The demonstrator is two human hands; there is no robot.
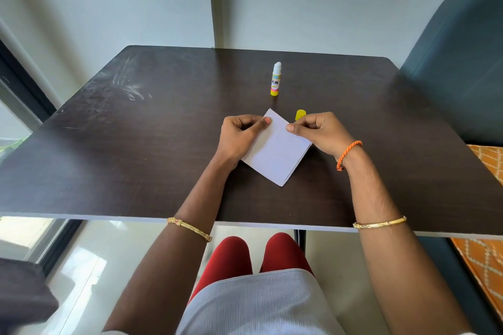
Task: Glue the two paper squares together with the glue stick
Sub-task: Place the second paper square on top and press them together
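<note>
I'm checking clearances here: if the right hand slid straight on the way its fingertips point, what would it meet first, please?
The right hand points leftward across the paper squares, so it would probably meet the left hand's thumb first.

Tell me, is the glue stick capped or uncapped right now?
Uncapped. The glue stick stands upright with its white glue tip bare, and its yellow cap lies apart on the table, beside the right hand.

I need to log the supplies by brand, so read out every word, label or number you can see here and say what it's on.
"KIN": bold black letters on the label of the glue stick, standing uncapped on the table.
The smaller print above and below it on that label is too blurred to read.
Paper squares and yellow cap: no readable text.
</note>
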